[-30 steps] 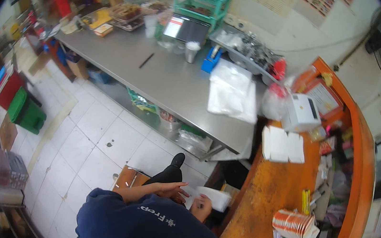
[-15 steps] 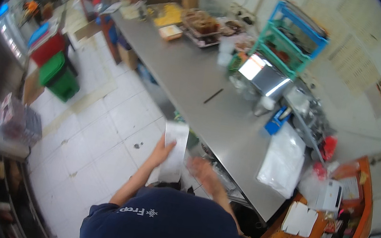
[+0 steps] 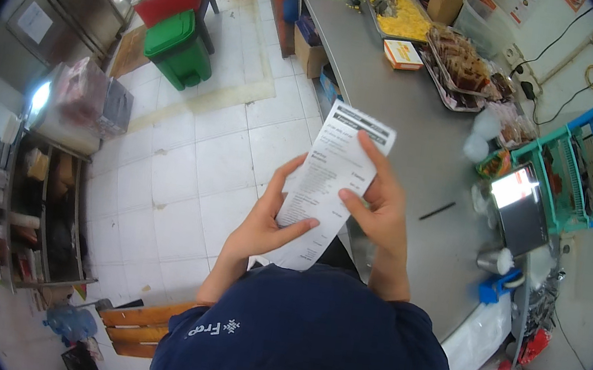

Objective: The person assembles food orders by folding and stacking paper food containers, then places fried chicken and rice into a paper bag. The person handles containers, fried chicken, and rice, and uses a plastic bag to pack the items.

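Observation:
A long white printed paper receipt [image 3: 330,182] is held up in front of my chest, tilted with its top to the right. My left hand [image 3: 271,215] grips its left edge low down, thumb across the front. On the other edge my right hand [image 3: 379,196] pinches the paper higher up, with the index finger lying near the printed top. Both hands are closed on the receipt. Beyond the right hand lies a steel counter [image 3: 427,157], with a thin black pen [image 3: 437,211] on it.
Trays of yellow food [image 3: 401,15] and brown food [image 3: 459,60] stand on the counter's far part. A tablet [image 3: 520,207] and a green-blue rack [image 3: 565,164] are at the right. Left are a green bin [image 3: 178,46] and shelves [image 3: 54,205]; a wooden chair [image 3: 136,325] is close by.
My right hand has come over and taken hold of the receipt's right edge. The receipt is now raised and tilted to the right, and my view has swung leftward.

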Demonstrator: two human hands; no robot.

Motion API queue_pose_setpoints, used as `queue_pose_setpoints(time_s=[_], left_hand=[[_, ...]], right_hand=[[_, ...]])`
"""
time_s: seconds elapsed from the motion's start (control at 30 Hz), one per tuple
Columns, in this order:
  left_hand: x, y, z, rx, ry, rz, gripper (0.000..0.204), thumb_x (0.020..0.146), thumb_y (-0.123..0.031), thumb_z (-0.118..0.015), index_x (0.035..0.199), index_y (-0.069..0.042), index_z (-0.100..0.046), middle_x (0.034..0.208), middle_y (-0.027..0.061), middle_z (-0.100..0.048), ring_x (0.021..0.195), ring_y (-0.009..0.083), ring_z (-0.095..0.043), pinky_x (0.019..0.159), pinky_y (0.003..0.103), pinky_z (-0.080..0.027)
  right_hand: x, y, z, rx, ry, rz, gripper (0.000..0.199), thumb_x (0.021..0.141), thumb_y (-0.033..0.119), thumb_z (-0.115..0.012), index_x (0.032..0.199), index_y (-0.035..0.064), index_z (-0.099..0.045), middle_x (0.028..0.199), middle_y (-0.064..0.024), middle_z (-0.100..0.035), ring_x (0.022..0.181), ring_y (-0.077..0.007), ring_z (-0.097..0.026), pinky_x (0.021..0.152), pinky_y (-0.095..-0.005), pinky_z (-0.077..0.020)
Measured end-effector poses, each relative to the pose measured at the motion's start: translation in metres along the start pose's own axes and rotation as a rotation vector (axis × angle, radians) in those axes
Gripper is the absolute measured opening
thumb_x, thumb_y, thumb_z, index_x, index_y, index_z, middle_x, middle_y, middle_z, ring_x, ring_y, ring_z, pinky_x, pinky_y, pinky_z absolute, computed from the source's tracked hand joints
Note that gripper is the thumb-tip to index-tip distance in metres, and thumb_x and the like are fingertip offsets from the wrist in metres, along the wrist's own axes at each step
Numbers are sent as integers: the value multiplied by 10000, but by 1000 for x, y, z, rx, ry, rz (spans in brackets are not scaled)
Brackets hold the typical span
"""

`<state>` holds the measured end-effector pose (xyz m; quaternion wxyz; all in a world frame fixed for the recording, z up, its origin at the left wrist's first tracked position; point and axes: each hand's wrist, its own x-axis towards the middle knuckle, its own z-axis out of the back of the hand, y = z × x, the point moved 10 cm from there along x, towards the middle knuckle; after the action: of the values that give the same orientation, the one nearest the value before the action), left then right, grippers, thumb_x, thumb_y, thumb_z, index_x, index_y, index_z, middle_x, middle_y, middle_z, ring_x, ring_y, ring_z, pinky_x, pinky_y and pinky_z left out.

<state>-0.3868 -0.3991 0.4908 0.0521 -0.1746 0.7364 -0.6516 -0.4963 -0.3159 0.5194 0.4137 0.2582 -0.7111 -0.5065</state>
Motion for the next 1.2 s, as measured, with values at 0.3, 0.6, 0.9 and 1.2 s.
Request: queue_pose_setpoints(time_s=[0.3, 0.6, 0.9, 1.2], left_hand=[[154, 24, 88, 164, 116, 62, 707, 845, -7, -694, 1434, -3, -304, 1288, 140, -535, 1215, 200, -508, 1000, 344, -426], [247, 5, 201, 165, -55, 123, 707, 840, 3, -693, 1430, 0, -303, 1291, 147, -534, 1216, 205, -501, 995, 347, -428], [360, 31, 212, 110, 207, 102, 684, 842, 25, -675, 1424, 4, -317, 1298, 145, -539, 1220, 192, -496, 998, 338, -417], [517, 77, 218, 93, 505, 100, 669, 853, 24, -667, 1420, 14, -313, 1286, 140, -543, 1211, 180, -496, 998, 332, -414]], right_hand=[[170, -61, 31, 19, 73, 36, 944, 750, -27, -732, 1526, 28, -199, 1529, -143, -314, 1388, -199, -324, 1097, -325, -305], [338, -102, 8, -41, 229, 70, 1029, 741, 25, -775, 1543, 63, -131, 1573, -162, -207, 1385, -226, -324, 1085, -352, -351], [392, -122, 81, -218, 0, 47, 1073, 719, 60, -810, 1545, 65, -125, 1575, -140, -225, 1397, -217, -301, 1116, -353, -297], [469, -145, 174, -361, -279, 53, 1039, 728, 50, -800, 1539, 44, -149, 1585, -136, -196, 1425, -203, -254, 1142, -348, -233]])
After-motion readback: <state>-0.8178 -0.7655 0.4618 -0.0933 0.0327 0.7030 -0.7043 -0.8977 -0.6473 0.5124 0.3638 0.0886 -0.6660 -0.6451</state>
